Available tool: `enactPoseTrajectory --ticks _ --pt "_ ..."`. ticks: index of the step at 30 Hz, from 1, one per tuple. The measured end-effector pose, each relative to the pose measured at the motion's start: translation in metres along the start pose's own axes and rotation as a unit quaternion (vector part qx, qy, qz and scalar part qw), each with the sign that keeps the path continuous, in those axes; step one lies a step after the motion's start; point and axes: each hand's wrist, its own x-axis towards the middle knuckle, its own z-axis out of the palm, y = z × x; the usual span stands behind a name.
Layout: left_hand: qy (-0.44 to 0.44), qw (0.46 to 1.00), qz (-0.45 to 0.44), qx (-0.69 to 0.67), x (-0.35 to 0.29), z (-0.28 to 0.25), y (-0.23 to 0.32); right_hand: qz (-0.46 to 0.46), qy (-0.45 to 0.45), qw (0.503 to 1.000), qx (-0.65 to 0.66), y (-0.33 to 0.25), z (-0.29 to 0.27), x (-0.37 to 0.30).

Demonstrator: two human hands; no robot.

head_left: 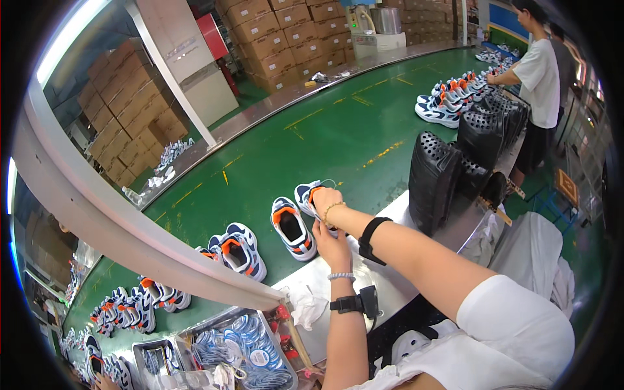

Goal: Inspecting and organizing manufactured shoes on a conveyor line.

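On the green belt, a white and navy sneaker [303,191] with orange lining is between my hands. My right hand [327,200] is closed at the shoe's opening, its fingertips partly hidden inside the collar. A thin loop of string [331,182] shows just beyond the knuckles. Below it, my left hand [333,246] presses against the near side of the same shoe, its fingers partly covered by my right wrist. A matching sneaker [293,229] stands upright just to the left, touched by neither hand.
More sneakers [242,252] line the belt [260,159] at left. A tray [286,354] of blue and white round tags sits near, beside a white slanted post [130,214]. Black perforated forms [431,182] stand at right; beyond, a person [543,78] handles shoes.
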Motion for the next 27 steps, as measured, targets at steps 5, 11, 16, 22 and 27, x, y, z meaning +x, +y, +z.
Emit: enactPoseTrajectory --ticks 5,11,16,22,27 --pt "0.006 1.000 0.005 0.023 -0.003 -0.003 0.004 -0.038 -0.017 0.999 0.008 0.004 -0.009 -0.001" --pt "0.026 0.998 0.036 0.033 0.001 -0.001 -0.001 -0.091 0.027 0.995 0.002 0.002 -0.014 -0.004" --pt "-0.023 0.997 0.001 -0.077 0.002 -0.001 -0.009 -0.087 0.016 0.996 -0.015 -0.009 0.003 0.011" --pt "0.000 0.999 0.008 -0.037 0.002 -0.002 -0.007 -0.109 0.022 0.992 0.056 -0.003 -0.002 0.009" --pt "0.031 0.999 0.033 -0.005 0.002 -0.016 0.011 -0.080 0.059 0.923 0.371 0.041 -0.012 -0.050"
